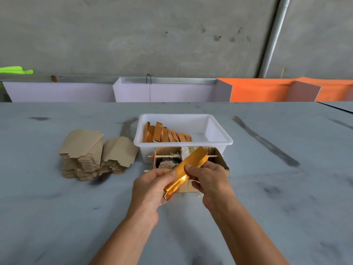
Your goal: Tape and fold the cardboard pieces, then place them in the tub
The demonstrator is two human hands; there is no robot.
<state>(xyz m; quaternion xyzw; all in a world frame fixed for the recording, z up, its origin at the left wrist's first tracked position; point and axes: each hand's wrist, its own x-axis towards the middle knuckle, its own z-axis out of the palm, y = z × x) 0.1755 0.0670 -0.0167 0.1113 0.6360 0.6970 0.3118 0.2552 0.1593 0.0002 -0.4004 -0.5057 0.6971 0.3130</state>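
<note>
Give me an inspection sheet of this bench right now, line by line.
Surface: grey table, dark smudges.
Job's things: folded gold piece held over the table; white tub holds a row of gold pieces on its left side; brown cardboard stacks left of the tub.
Clutter: open cardboard box with sticks through it, in front of the tub.
Hands: left hand and right hand both grip the folded piece.
Cables: thin wire hanging on the back rail.
Surroundings: concrete wall, pipe, white and orange panels.
</note>
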